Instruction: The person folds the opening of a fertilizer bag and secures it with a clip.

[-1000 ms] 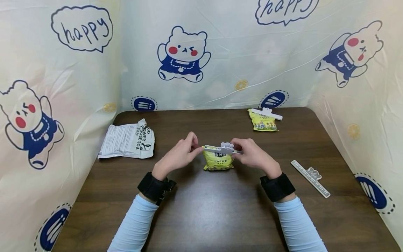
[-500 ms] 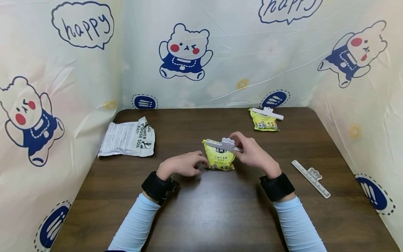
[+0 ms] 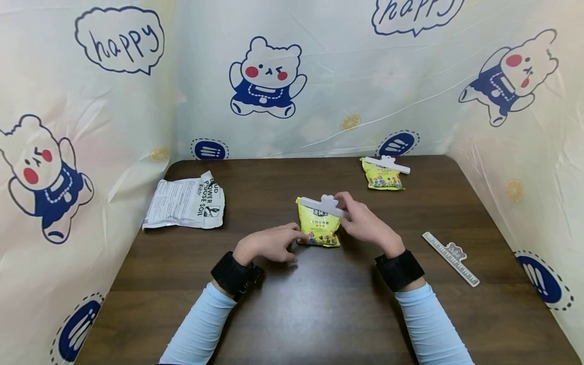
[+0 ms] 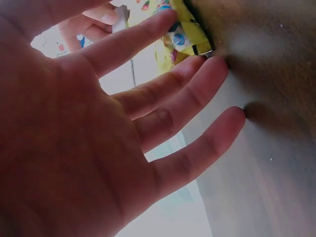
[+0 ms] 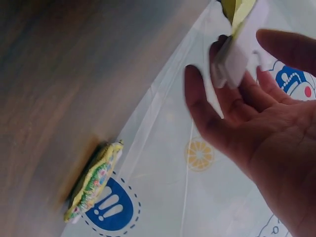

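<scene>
The right hand point(image 3: 366, 223) grips a long, pale plastic clip point(image 3: 315, 205) atop the yellow plastic packet point(image 3: 318, 228), midway across the dark wooden bench point(image 3: 310, 314); the left hand point(image 3: 271, 243) (fingers loosely spread) is by the packet's lower corner.

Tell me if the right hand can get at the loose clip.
Probably yes: nothing visible stands between the right hand and the loose clip, but the hand would first leave the white clip on the nearer yellow packet.

Each forearm wears a snug, light blue sleeve point(image 3: 201, 324), lightly creased; a broad black band point(image 3: 399, 270) wraps each wrist, plain and matte.
</scene>
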A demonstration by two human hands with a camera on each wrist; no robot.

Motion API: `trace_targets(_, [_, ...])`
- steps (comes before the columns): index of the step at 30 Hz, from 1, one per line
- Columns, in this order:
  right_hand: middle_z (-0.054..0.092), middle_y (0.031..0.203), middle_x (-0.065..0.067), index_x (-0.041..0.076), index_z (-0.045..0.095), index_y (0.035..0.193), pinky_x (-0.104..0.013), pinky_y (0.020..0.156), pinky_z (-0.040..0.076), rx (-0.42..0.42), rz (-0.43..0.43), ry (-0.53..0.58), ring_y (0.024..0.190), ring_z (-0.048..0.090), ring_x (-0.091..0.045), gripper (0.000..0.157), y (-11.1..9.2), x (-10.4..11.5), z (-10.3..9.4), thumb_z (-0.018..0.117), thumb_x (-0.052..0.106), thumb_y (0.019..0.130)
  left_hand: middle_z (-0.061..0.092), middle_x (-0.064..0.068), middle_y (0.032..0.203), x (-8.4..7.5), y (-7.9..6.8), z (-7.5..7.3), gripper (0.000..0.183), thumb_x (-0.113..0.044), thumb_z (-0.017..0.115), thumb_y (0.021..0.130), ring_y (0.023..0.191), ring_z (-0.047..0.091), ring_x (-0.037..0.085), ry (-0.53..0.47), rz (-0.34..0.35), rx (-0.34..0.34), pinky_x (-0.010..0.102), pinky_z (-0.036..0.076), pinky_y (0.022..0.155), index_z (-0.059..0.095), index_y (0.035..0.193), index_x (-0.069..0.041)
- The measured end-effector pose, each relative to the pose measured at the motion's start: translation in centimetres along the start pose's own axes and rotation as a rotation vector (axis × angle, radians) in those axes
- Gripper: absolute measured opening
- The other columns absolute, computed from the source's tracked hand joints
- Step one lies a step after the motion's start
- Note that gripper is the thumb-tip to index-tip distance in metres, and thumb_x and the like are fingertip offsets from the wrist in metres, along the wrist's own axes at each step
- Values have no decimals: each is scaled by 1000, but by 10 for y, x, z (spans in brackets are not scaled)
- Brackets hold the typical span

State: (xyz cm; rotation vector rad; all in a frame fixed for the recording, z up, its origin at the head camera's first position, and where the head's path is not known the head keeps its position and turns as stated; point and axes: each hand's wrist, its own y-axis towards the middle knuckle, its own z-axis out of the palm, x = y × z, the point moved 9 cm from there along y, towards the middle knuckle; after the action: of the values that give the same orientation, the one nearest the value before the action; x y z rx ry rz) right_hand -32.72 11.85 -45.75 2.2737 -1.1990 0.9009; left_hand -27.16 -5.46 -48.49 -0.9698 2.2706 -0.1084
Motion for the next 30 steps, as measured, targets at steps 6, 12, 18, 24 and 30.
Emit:
trace_targets(6, [52,149,-28,2,35,157,-59,109,42,29,64,-44,137,49,-44,62,1,-7,9,63,5,102,52,8,131,3,1,2,50,-16,77,97,97,53,19,-16,-31,-3,36,47,84,62,145,-15])
trace_targets(12, [41,160,-26,0,27,165,-64,116,32,76,117,-148,146,38,-46,74,1,-13,14,65,15,104,52,8,133,4,2,1,54,-17,77,98,97,53,19,-27,-51,-5,36,47,84,58,149,-13])
trace_targets(18, [38,162,-27,4,25,167,-63,117,30,135,153,-166,149,35,-46,75,-2,-16,19,65,21,106,53,7,131,6,2,0,57,-16,76,98,97,53,18,-31,-68,-12,36,47,83,56,151,-14])
trace_targets(24, [37,163,-27,4,36,163,-68,115,30,154,148,-210,149,33,-47,67,-4,-13,18,65,22,106,52,7,131,8,2,-1,60,-15,75,99,96,54,19,-43,-75,-2,36,47,82,53,154,-15])
trace_targets(30, [35,163,-27,6,54,154,-74,110,31,154,133,-251,148,30,-50,54,-6,-6,17,67,22,104,55,8,128,10,0,-3,63,-10,75,98,97,53,20,-34,-49,2,37,46,84,51,156,-16])
